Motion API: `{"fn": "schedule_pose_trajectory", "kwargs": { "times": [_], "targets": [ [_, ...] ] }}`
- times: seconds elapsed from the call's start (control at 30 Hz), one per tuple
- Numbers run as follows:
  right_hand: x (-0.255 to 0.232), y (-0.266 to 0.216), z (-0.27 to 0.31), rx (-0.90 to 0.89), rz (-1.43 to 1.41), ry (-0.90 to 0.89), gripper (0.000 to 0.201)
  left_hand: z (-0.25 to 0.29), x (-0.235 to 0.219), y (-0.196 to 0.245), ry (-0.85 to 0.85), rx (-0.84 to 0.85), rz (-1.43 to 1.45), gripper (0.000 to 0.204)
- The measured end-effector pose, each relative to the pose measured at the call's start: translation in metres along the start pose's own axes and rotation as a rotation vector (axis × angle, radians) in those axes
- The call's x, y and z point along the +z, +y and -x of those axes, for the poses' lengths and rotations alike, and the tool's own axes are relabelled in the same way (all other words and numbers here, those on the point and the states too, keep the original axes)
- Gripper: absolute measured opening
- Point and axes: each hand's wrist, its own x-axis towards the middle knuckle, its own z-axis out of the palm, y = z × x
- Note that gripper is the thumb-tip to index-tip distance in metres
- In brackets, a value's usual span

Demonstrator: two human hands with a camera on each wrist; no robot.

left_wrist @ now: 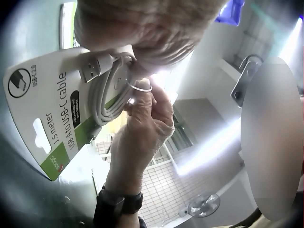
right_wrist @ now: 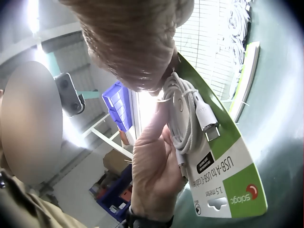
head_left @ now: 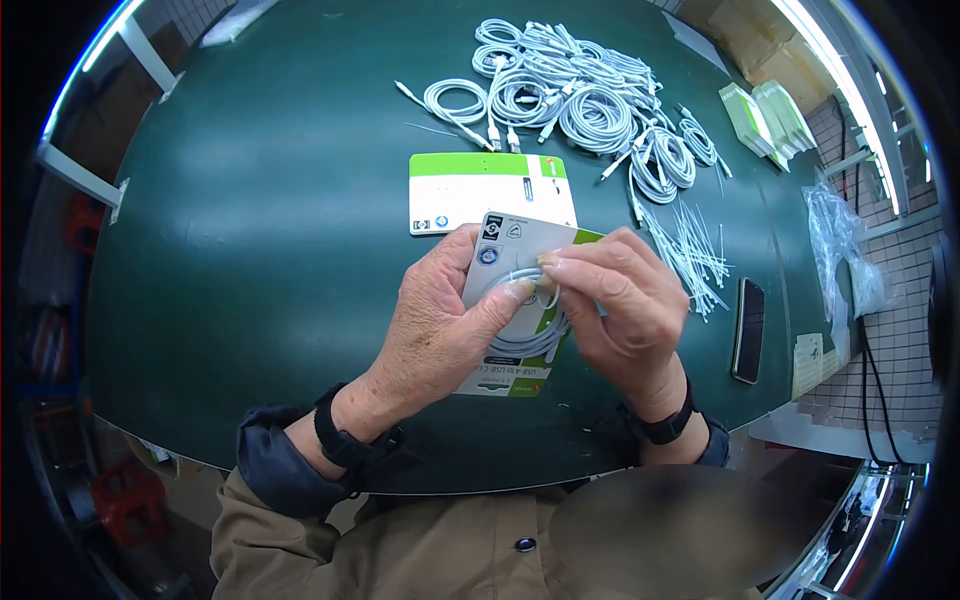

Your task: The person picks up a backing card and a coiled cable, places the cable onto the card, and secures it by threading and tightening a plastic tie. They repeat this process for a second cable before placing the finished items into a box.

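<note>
A white and green printed cable card (head_left: 545, 228) is tilted up in my left hand (head_left: 430, 320), with the thumb across its face. Against the card lies a coiled white USB cable (head_left: 525, 346). Its USB-A plug (left_wrist: 91, 70) shows in the left wrist view and its USB-C plug (right_wrist: 207, 119) in the right wrist view. A thin white cable tie (left_wrist: 142, 89) makes a loop at the coil's edge. My right hand (head_left: 632, 300) pinches this tie between thumb and forefinger, close to the left thumb tip.
Behind the hands lies a stack of similar cards (head_left: 480, 190). Farther back is a pile of coiled white cables (head_left: 595, 120). Loose cable ties (head_left: 690, 255) and a phone (head_left: 748, 330) lie to the right. Green-white cards (head_left: 765, 120) and clear plastic bags (head_left: 835, 250) sit at the right edge.
</note>
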Motion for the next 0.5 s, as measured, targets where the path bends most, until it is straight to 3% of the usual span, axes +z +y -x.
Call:
{"fn": "schedule_pose_trajectory", "kwargs": {
  "times": [0.23,0.5],
  "targets": [
    [0.002,0.002,0.0,-0.073,0.045,0.001,0.032,-0.001,0.004,-0.005,0.103,0.077,0.005,0.038],
    [-0.009,-0.002,-0.003,0.187,-0.128,-0.114,0.026,-0.001,-0.001,-0.003,0.03,0.05,-0.041,0.041]
  ]
}}
